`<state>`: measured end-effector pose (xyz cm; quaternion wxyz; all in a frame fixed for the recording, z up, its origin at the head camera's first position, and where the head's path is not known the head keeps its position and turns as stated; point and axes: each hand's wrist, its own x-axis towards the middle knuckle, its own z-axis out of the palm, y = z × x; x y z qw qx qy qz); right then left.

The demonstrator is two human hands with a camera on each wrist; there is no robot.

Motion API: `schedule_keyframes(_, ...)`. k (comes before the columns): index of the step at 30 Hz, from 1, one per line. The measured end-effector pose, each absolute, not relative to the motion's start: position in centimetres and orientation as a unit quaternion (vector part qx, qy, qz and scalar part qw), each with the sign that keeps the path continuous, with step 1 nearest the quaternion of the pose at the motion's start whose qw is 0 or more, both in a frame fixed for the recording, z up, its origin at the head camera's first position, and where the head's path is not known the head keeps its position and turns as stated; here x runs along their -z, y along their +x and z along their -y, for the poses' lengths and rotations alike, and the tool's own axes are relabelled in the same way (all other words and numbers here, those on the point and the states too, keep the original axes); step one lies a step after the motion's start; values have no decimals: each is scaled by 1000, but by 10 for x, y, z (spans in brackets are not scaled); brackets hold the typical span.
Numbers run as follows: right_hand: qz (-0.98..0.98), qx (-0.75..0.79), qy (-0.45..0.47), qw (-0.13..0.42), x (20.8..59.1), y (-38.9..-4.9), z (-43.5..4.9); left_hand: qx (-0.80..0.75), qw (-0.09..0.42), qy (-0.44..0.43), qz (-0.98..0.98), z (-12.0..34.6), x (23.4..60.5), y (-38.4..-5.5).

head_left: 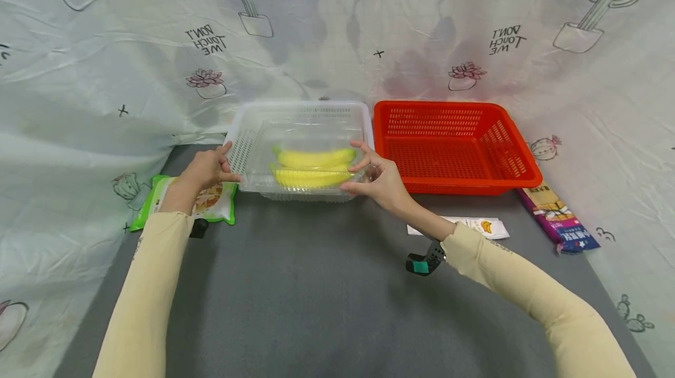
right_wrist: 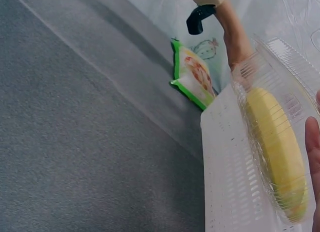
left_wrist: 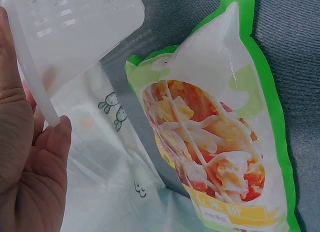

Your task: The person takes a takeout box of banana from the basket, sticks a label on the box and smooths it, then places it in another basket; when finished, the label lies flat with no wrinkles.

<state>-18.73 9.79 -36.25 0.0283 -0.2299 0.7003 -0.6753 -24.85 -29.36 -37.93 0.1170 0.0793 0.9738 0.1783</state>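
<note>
A clear plastic clamshell box (head_left: pixel 311 133) with yellow bananas (head_left: pixel 315 159) inside sits within the white basket (head_left: pixel 302 107), partly above its front rim. My right hand (head_left: pixel 385 183) holds the box at its right end, thumb low at the front and fingers higher up. In the right wrist view only some fingers (right_wrist: pixel 314 147) show beside the box. At the basket's left front corner, my left hand (head_left: pixel 203 172) grips the rim. The left wrist view shows its fingers (left_wrist: pixel 55 142) on both sides of that white rim.
Right of the white basket stands a red basket (head_left: pixel 453 155). A green-edged food bag (head_left: pixel 213 199) lies under the left forearm. A white packet with a banana picture (head_left: pixel 474 225) and a purple bag (head_left: pixel 559 220) lie at the right. A patterned curtain (head_left: pixel 327 32) hangs behind.
</note>
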Motion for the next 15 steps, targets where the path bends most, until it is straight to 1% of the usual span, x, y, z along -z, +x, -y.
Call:
schedule_keyframes(6,-700,677,-221,39,350,-170,-99,-178,116,81,-974,293,377,-247)
schedule_keyframes(12,-697,685,-210,30,365,-167,-103,-184,116,80,-973,293,377,-248)
schedule_keyframes(15,-698,684,-211,14,371,-164,-105,-190,115,75,-972,293,377,-248)
